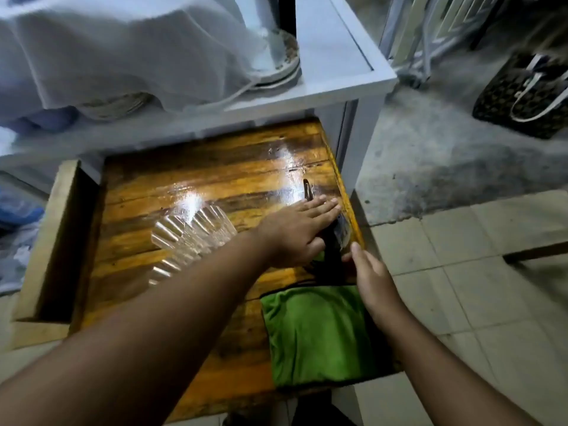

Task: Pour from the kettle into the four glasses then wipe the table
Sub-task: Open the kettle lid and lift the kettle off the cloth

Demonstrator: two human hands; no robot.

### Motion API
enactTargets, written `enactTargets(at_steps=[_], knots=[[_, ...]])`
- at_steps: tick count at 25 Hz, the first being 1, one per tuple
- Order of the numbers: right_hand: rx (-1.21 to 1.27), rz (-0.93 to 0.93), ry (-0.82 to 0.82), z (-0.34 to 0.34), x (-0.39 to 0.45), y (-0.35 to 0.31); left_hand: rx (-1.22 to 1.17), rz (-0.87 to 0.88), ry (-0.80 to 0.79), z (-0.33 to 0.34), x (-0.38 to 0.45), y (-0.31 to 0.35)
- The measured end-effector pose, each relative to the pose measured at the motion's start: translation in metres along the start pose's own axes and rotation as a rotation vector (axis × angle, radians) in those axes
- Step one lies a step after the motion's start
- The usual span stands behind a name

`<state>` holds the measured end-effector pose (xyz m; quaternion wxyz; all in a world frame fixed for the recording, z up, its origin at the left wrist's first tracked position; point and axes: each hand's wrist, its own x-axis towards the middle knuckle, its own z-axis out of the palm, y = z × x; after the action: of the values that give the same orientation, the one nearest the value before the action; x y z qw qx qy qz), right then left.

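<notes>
The wooden table [215,179] is the reference landmark. Its glossy plank top shows bright reflections across the far half.

Left hand [295,232]: reaches across the table toward its right edge, palm down, fingers extended and held close together. The fingertips [330,206] lie at the far-right part of the table. The hand rests on or just over a dark object [333,250] with a black handle and a shiny side, most likely the kettle; motion blur prevents a firm identification. A thin dark spout-like part [306,189] projects beyond the fingers.

Right hand [373,278]: positioned at the right edge of the table, just beside the dark object, fingers straight and together. Contact with the object cannot be determined. It grasps nothing visible.

Ribbed clear glasses [187,241]: standing near the table centre, to the left of the left hand, partly hidden behind the left forearm. The count cannot be determined due to blur.

Green cloth [316,333]: lying folded flat on the near-right corner of the table, directly below the right forearm, nearer than the dark object.
</notes>
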<state>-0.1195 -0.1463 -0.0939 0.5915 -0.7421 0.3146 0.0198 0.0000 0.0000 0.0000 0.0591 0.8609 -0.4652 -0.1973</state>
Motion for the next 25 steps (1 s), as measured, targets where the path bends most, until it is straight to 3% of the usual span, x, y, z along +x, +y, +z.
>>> enactTargets(at_steps=[3,8,12,16,25], knots=[[0.05,0.094,-0.063,0.003,0.016,0.003,0.013,0.015,-0.011,0.003,0.006,-0.008],[-0.003,0.032,-0.245,-0.001,0.03,0.01,-0.013,0.015,-0.006,0.014,0.005,-0.012],[0.303,0.153,-0.479,0.008,0.035,0.001,-0.033,0.0,-0.019,0.016,0.006,-0.01],[0.443,0.127,-0.629,0.012,0.041,-0.001,-0.028,-0.021,0.01,0.021,0.003,-0.006],[0.472,0.0,-0.527,0.022,0.022,-0.005,0.061,-0.047,0.003,0.018,0.002,-0.003]])
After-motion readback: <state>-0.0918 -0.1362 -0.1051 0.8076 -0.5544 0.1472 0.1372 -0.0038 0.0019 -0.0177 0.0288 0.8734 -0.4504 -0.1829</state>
